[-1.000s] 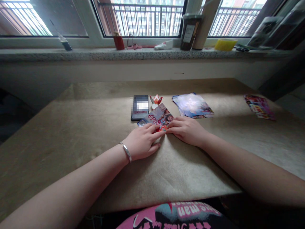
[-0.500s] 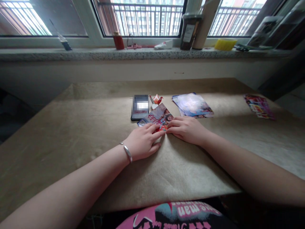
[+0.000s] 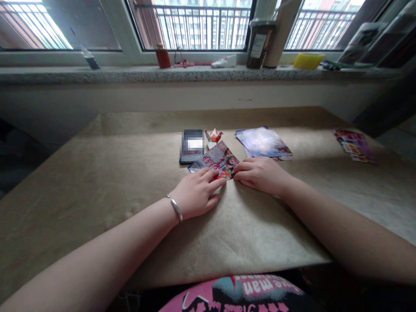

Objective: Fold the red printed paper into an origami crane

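Note:
A colourful printed paper sheet [image 3: 222, 156], turned cornerwise, lies on the table in front of me. My left hand [image 3: 196, 190], a silver bangle at its wrist, rests over the sheet's near left edge with fingers stretched out. At the near right edge, the bent fingers of my right hand [image 3: 260, 173] press together on the paper; the thumb is mostly hidden. Behind the sheet stands a small red and white folded paper figure [image 3: 213, 136]. A phone [image 3: 191, 158], its screen blurred out, is just left of that figure.
A stack of printed sheets [image 3: 264, 143] lies beyond my right hand. Farther right are several colourful printed papers [image 3: 354, 145]. The brown-covered table [image 3: 130, 143] meets a wall under a stone sill [image 3: 201, 74], which holds a dark container [image 3: 259, 45] and a yellow sponge-like block [image 3: 308, 61].
My right hand has slid slightly right along the sheet's near edge, away from my left fingertips. My left hand stays on the paper, nearly still.

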Demonstrator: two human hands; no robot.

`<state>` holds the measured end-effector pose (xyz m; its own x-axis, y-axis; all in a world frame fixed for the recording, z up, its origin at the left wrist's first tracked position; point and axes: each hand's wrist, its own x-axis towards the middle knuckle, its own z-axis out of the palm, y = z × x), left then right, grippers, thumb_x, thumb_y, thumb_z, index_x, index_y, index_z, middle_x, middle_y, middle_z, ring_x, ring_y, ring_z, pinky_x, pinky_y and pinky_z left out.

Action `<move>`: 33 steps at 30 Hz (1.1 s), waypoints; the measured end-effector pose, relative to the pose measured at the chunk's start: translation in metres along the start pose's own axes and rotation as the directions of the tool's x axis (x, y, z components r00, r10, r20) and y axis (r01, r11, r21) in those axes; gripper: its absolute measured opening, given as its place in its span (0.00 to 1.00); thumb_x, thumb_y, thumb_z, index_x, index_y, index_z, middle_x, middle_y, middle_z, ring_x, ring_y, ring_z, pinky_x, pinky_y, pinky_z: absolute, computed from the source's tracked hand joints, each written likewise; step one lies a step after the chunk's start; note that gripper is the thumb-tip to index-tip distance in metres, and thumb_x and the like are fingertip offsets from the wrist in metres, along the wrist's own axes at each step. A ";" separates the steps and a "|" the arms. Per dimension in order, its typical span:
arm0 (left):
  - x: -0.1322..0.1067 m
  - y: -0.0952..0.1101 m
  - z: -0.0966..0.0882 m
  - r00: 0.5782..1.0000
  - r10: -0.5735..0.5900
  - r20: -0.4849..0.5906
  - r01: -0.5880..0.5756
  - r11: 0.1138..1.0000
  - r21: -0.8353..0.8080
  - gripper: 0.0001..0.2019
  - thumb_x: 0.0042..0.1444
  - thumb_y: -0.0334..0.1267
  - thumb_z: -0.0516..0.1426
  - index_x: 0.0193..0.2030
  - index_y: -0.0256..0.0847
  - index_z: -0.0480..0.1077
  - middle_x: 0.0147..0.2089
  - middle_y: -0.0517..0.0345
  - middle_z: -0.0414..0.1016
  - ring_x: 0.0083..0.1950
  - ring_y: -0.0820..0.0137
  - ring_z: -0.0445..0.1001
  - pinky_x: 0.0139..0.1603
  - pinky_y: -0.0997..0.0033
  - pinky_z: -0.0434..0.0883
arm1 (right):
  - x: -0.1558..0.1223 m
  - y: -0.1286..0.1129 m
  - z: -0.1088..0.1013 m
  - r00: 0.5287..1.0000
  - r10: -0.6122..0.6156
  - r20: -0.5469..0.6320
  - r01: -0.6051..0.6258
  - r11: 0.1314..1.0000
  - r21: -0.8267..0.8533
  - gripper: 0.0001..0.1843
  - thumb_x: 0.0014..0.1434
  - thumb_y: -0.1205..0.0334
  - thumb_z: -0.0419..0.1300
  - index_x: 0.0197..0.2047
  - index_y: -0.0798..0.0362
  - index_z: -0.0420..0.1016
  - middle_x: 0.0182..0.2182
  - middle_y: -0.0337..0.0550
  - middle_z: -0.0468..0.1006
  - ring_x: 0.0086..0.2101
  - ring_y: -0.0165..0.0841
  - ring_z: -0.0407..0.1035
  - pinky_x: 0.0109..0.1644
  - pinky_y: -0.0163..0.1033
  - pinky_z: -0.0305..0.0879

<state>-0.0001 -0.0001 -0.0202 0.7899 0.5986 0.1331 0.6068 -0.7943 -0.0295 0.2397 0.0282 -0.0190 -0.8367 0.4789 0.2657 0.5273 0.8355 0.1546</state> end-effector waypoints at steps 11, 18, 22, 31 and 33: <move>-0.001 -0.001 0.002 1.000 -0.010 -0.009 0.010 1.000 -0.001 0.20 0.60 0.44 0.49 0.58 0.44 0.62 0.56 0.51 0.64 0.57 0.60 0.62 0.56 0.59 0.64 | -0.005 0.005 -0.004 0.999 0.035 0.030 -0.038 0.995 0.090 0.13 0.60 0.67 0.51 0.35 0.51 0.77 0.37 0.41 0.78 0.34 0.30 0.69 0.36 0.35 0.60; -0.001 -0.001 0.002 1.000 -0.006 -0.020 0.006 1.000 0.000 0.19 0.60 0.44 0.49 0.57 0.44 0.63 0.56 0.51 0.64 0.56 0.60 0.62 0.56 0.59 0.64 | -0.005 0.006 -0.005 0.997 0.065 0.048 -0.071 0.990 0.124 0.12 0.59 0.68 0.52 0.33 0.52 0.77 0.36 0.42 0.78 0.33 0.31 0.69 0.37 0.35 0.62; -0.002 -0.001 0.003 1.000 -0.002 -0.026 0.002 1.000 0.004 0.20 0.60 0.44 0.49 0.57 0.44 0.62 0.56 0.51 0.64 0.56 0.60 0.62 0.55 0.59 0.64 | -0.006 0.008 -0.005 0.996 0.070 0.049 -0.076 0.985 0.154 0.13 0.58 0.69 0.52 0.32 0.51 0.77 0.35 0.42 0.79 0.33 0.31 0.70 0.38 0.35 0.62; -0.001 -0.001 0.002 1.000 -0.015 0.004 0.015 1.000 -0.016 0.20 0.60 0.44 0.49 0.58 0.43 0.62 0.57 0.50 0.64 0.57 0.60 0.62 0.56 0.59 0.63 | -0.011 0.015 -0.005 0.987 0.104 0.125 -0.125 0.976 0.179 0.12 0.57 0.67 0.52 0.31 0.53 0.76 0.33 0.43 0.77 0.32 0.30 0.69 0.35 0.34 0.60; -0.001 -0.001 0.002 1.000 -0.016 0.006 0.016 1.000 -0.013 0.20 0.60 0.44 0.49 0.58 0.43 0.62 0.56 0.50 0.64 0.57 0.60 0.62 0.56 0.59 0.64 | -0.012 0.017 -0.005 0.985 0.111 0.136 -0.134 0.975 0.178 0.11 0.57 0.67 0.52 0.32 0.52 0.76 0.32 0.42 0.77 0.31 0.30 0.69 0.35 0.34 0.60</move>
<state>-0.0016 0.0000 -0.0220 0.7808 0.6116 0.1280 0.6181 -0.7860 -0.0147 0.2596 0.0357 -0.0151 -0.7854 0.6007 0.1494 0.6000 0.7981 -0.0544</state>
